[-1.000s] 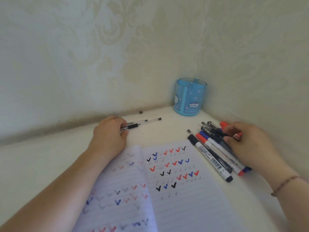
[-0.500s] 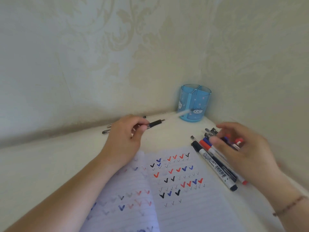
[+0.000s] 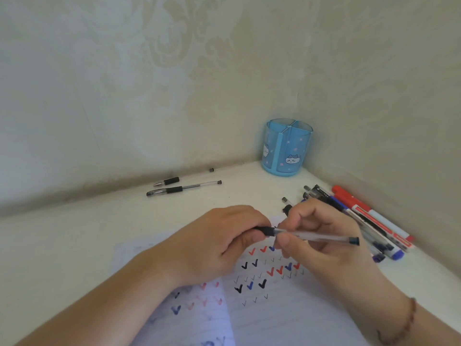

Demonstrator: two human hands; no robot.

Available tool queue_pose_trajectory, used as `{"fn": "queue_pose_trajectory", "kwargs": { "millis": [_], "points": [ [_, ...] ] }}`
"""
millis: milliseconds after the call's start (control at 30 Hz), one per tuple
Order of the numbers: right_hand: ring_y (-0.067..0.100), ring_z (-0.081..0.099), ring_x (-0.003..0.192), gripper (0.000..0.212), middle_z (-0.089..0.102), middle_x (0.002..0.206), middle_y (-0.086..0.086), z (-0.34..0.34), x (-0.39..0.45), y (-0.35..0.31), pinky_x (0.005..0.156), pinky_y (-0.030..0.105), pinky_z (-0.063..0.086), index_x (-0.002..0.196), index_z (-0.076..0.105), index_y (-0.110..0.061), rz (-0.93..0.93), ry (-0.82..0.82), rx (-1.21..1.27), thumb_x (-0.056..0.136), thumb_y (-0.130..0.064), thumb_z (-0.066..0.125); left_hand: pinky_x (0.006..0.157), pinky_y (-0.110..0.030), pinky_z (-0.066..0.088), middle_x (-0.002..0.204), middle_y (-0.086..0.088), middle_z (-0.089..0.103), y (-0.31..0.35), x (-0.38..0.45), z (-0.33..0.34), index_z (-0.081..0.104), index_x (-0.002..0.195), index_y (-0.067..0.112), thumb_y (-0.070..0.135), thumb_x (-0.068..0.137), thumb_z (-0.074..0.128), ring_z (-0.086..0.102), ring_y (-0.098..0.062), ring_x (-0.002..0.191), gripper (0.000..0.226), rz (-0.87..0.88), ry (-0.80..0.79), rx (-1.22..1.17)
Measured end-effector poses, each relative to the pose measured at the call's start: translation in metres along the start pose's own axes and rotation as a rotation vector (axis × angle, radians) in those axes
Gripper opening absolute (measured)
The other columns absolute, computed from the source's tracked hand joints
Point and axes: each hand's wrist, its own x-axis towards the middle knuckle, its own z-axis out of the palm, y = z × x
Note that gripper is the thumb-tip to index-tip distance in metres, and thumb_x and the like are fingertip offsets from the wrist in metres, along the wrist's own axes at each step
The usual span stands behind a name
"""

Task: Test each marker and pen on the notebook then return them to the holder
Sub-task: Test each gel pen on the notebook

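Both hands hold one clear gel pen (image 3: pixel 321 237) level above the open notebook (image 3: pixel 279 313). My left hand (image 3: pixel 214 243) grips its black capped end. My right hand (image 3: pixel 316 236) pinches the clear barrel, and the pen's black tail end sticks out to the right. The notebook page carries rows of red, blue and black tick marks. The blue pen holder (image 3: pixel 287 147) with cat faces stands in the far corner, nothing showing above its rim. Two gel pens (image 3: pixel 184 189) lie by the back wall. A pile of markers (image 3: pixel 369 221) lies right of the notebook.
The white table (image 3: pixel 74 245) sits in a corner, with wallpapered walls close behind and on the right. A red marker (image 3: pixel 359 208) lies nearest the right wall. A bead bracelet (image 3: pixel 411 318) is on my right wrist.
My left hand carried one gel pen from the back wall to above the notebook. My right hand left the marker pile and took hold of that pen's barrel.
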Motion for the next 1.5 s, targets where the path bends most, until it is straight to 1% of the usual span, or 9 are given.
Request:
{"fn": "queue_pose_trajectory", "kwargs": {
  "millis": [133,267,367,700,800,1067,1300,1433,1500],
  "points": [
    [0.013,0.064,0.056,0.016,0.07,0.066,0.006,0.002,0.0,0.0,0.054,0.021,0.049,0.075,0.062,-0.022,0.005,-0.033,0.012,0.078,-0.008,0.069,0.066,-0.01,0.037,0.083,0.009,0.059,0.002,-0.001,0.0,0.059,0.105,0.019,0.034,0.102,0.037,0.048,0.005,0.071,0.026,-0.006,-0.036,-0.047],
    [0.013,0.065,0.058,0.015,0.07,0.067,0.001,0.002,0.0,0.0,0.054,0.02,0.049,0.078,0.062,-0.02,-0.024,-0.07,-0.037,0.08,-0.007,0.068,0.064,-0.026,0.045,0.079,0.002,0.062,0.0,-0.002,-0.001,0.061,0.105,0.016,0.034,0.102,0.038,0.053,-0.012,0.068,0.029,-0.028,-0.044,-0.056],
    [0.014,0.065,0.059,0.009,0.07,0.068,-0.001,0.002,-0.001,0.0,0.055,0.02,0.049,0.079,0.061,-0.021,-0.042,-0.082,-0.063,0.081,-0.015,0.068,0.06,-0.032,0.044,0.073,0.001,0.059,0.0,-0.002,-0.001,0.061,0.104,0.017,0.033,0.102,0.038,0.051,-0.017,0.063,0.027,-0.039,-0.061,-0.076],
    [0.017,0.065,0.057,0.006,0.07,0.068,-0.001,0.002,-0.002,0.0,0.054,0.024,0.05,0.08,0.061,-0.024,-0.049,-0.098,-0.043,0.081,-0.021,0.066,0.049,-0.029,0.034,0.058,0.002,0.045,0.002,-0.002,-0.001,0.063,0.1,0.014,0.03,0.101,0.039,0.037,-0.017,0.051,0.029,-0.033,-0.045,-0.135],
    [0.015,0.064,0.056,0.008,0.07,0.067,-0.002,0.002,-0.002,-0.001,0.053,0.023,0.05,0.079,0.062,-0.026,-0.047,-0.101,-0.028,0.081,-0.019,0.066,0.049,-0.021,0.028,0.057,0.006,0.039,0.002,-0.003,-0.001,0.063,0.1,0.015,0.029,0.101,0.04,0.033,-0.013,0.049,0.027,-0.041,-0.045,-0.162],
    [0.013,0.065,0.057,0.006,0.071,0.069,-0.003,0.001,-0.003,-0.005,0.054,0.021,0.05,0.081,0.062,-0.024,-0.044,-0.12,-0.045,0.082,-0.019,0.065,0.048,-0.017,0.024,0.051,0.002,0.039,0.005,-0.003,-0.002,0.064,0.1,0.013,0.027,0.101,0.042,0.032,-0.012,0.044,0.027,-0.041,-0.053,-0.185],
    [0.012,0.065,0.057,0.017,0.071,0.068,0.0,-0.001,-0.003,-0.007,0.054,0.018,0.049,0.079,0.063,-0.023,-0.024,-0.121,-0.048,0.082,-0.008,0.069,0.047,-0.019,0.029,0.056,-0.001,0.049,0.003,-0.002,-0.005,0.065,0.102,0.019,0.044,0.101,0.04,0.038,-0.017,0.045,0.036,-0.021,-0.06,-0.151],
    [0.013,0.064,0.055,0.015,0.07,0.065,0.003,-0.001,-0.001,-0.007,0.054,0.021,0.05,0.078,0.065,-0.025,-0.012,-0.068,-0.008,0.08,-0.012,0.07,0.049,-0.02,0.029,0.056,0.004,0.043,0.004,-0.004,-0.004,0.056,0.108,0.026,0.055,0.098,0.035,0.037,-0.012,0.048,0.038,-0.055,-0.027,-0.154],
    [0.017,0.064,0.055,0.012,0.071,0.064,0.005,-0.007,0.001,-0.009,0.055,0.026,0.052,0.086,0.07,-0.027,0.0,-0.007,0.052,0.076,-0.02,0.066,0.054,-0.02,0.029,0.059,0.008,0.042,0.002,-0.005,-0.008,0.049,0.111,0.029,0.047,0.099,0.04,0.035,-0.011,0.053,0.023,-0.096,0.024,-0.186]
  ]
}}
